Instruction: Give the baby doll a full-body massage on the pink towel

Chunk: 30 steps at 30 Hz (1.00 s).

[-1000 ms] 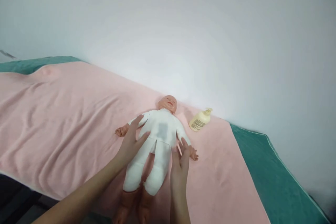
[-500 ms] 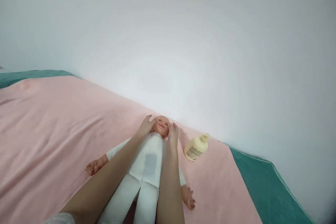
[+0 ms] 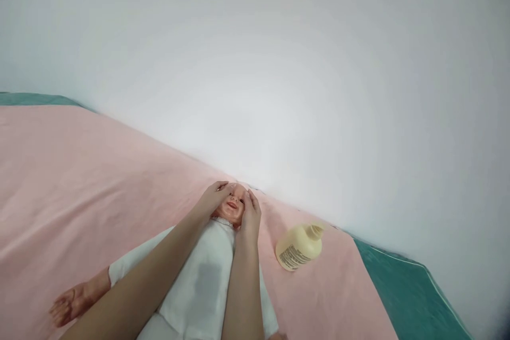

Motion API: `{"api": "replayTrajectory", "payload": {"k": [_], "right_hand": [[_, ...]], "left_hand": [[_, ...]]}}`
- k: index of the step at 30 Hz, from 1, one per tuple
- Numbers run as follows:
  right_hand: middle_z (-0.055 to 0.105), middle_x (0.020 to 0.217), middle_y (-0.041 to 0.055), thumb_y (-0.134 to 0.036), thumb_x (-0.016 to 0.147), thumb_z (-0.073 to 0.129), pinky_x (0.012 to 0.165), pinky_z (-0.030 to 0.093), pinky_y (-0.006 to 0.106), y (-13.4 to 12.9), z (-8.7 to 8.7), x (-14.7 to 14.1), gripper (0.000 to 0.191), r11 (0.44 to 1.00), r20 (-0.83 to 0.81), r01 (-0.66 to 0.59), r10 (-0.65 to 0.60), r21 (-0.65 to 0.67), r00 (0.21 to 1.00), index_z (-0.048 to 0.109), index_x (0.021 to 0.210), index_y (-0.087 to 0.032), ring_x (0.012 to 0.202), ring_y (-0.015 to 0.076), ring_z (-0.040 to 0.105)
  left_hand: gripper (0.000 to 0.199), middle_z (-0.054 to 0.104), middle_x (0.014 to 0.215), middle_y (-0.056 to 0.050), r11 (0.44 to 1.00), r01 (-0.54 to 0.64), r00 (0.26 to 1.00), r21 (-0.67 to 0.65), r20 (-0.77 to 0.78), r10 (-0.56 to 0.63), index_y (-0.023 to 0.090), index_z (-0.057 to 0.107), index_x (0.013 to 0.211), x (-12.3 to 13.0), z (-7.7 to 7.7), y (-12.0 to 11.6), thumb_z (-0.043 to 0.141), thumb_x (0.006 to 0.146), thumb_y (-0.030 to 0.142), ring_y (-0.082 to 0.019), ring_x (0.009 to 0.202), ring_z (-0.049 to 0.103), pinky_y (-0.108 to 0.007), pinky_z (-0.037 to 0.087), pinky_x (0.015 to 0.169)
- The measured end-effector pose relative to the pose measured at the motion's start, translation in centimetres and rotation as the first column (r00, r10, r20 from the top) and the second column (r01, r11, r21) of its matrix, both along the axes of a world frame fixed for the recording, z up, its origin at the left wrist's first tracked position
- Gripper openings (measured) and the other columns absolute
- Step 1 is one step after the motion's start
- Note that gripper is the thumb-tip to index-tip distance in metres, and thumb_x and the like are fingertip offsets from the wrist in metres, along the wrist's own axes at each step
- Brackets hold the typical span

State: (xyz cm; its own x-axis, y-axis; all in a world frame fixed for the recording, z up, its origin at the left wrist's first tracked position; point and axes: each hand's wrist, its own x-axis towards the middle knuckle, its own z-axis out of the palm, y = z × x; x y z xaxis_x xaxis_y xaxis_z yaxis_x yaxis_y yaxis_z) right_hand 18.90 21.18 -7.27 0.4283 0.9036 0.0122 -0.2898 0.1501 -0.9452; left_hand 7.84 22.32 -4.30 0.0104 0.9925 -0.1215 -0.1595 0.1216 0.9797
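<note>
A baby doll (image 3: 199,281) in white clothes lies on its back on a pink sheet, its head towards the wall. Around the left side of its head curves my left hand (image 3: 217,196), the thumb lying over the brow. My right hand (image 3: 251,215) cups the other side, with fingertips by the doll's eye. Between them show the nose and the mouth. My forearms cover parts of the doll's body and sleeves. To the right of my right hand stands a pale yellow bottle (image 3: 298,247) with printed text and an open-looking neck.
The pink sheet (image 3: 99,170) is wrinkled at the left and runs up to a white wall (image 3: 255,64). Green cloth (image 3: 414,287) shows beyond the sheet at the right, and a strip of it at the far left.
My hands have closed in from the sides of the doll's head onto its brow. The view has moved closer, so the doll and bottle look larger and the doll's legs are mostly out of frame.
</note>
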Motion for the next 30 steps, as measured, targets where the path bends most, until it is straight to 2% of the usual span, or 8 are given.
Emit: {"api": "replayTrajectory", "payload": {"k": [3, 6, 10, 14, 17, 22, 30], "right_hand": [[0.070, 0.103, 0.0082, -0.041, 0.069, 0.069, 0.072, 0.057, 0.034, -0.3, 0.3, 0.0, 0.048, 0.999, -0.104, -0.012, 0.007, -0.053, 0.995, 0.063, 0.112, -0.018, 0.088, 0.0230, 0.068], [0.070, 0.102, 0.0074, -0.044, 0.070, 0.069, 0.073, 0.057, 0.034, -0.4, 0.2, -0.1, 0.048, 0.999, -0.049, -0.016, 0.015, -0.037, 0.999, 0.063, 0.112, -0.019, 0.091, 0.0229, 0.067], [0.070, 0.104, 0.0076, -0.048, 0.069, 0.072, 0.074, 0.057, 0.033, -0.4, 0.0, -0.4, 0.053, 0.999, 0.031, 0.044, -0.043, -0.029, 0.999, 0.063, 0.113, -0.019, 0.095, 0.0228, 0.066], [0.069, 0.105, 0.0073, -0.047, 0.068, 0.073, 0.076, 0.056, 0.032, -0.7, 0.2, -0.8, 0.054, 0.997, 0.069, 0.074, -0.071, -0.037, 0.995, 0.062, 0.114, -0.019, 0.098, 0.0226, 0.064], [0.068, 0.107, 0.0067, -0.044, 0.067, 0.074, 0.078, 0.055, 0.032, -1.0, 0.4, -0.9, 0.052, 0.994, 0.089, 0.101, -0.096, -0.051, 0.991, 0.063, 0.111, -0.020, 0.101, 0.0228, 0.063], [0.067, 0.112, 0.0064, -0.040, 0.068, 0.070, 0.081, 0.054, 0.033, -1.3, 0.6, -0.7, 0.045, 0.995, 0.033, 0.087, -0.085, -0.057, 0.996, 0.065, 0.108, -0.021, 0.102, 0.0225, 0.062], [0.066, 0.117, 0.0055, -0.028, 0.069, 0.061, 0.079, 0.054, 0.033, -0.8, 0.4, -0.1, 0.041, 0.993, -0.072, 0.053, -0.061, -0.105, 0.996, 0.068, 0.109, -0.022, 0.101, 0.0217, 0.063]], "left_hand": [[0.043, 0.066, 0.116, -0.012, 1.000, -0.027, 0.999, 0.008, -0.043, 0.027, 0.016, 0.060, 0.109, 0.0, -0.1, 0.1, 0.063, 0.078, 0.045, -0.026, 0.105, 0.064, -0.029, 0.052, 0.081], [0.040, 0.067, 0.112, -0.012, 0.999, -0.035, 0.999, -0.020, -0.037, 0.034, 0.016, 0.060, 0.104, -0.1, 0.1, -0.1, 0.059, 0.080, 0.048, -0.026, 0.101, 0.065, -0.030, 0.052, 0.078], [0.051, 0.069, 0.099, -0.012, 0.999, -0.027, 0.998, -0.035, -0.056, 0.025, 0.016, 0.059, 0.095, -0.2, 0.1, -0.4, 0.049, 0.081, 0.064, -0.028, 0.091, 0.067, -0.033, 0.052, 0.072], [0.042, 0.066, 0.110, -0.011, 0.998, -0.045, 0.991, 0.039, -0.122, 0.049, 0.016, 0.057, 0.106, -0.1, -0.2, -0.4, 0.062, 0.077, 0.047, -0.027, 0.103, 0.063, -0.033, 0.050, 0.083], [0.049, 0.063, 0.120, -0.013, 0.999, -0.004, 0.996, 0.042, -0.092, 0.008, 0.016, 0.055, 0.118, -0.1, -0.2, -0.4, 0.065, 0.075, 0.037, -0.028, 0.109, 0.061, -0.034, 0.049, 0.087], [0.047, 0.062, 0.123, -0.013, 0.998, -0.010, 0.996, 0.062, -0.088, 0.015, 0.016, 0.059, 0.120, -0.1, -0.1, -0.3, 0.061, 0.076, 0.031, -0.027, 0.113, 0.059, -0.034, 0.044, 0.096], [0.042, 0.062, 0.125, -0.012, 0.998, -0.045, 0.998, 0.052, 0.040, 0.043, 0.015, 0.062, 0.117, 0.2, -1.9, 0.9, 0.049, 0.081, 0.031, -0.026, 0.114, 0.058, -0.037, 0.043, 0.100]]}}
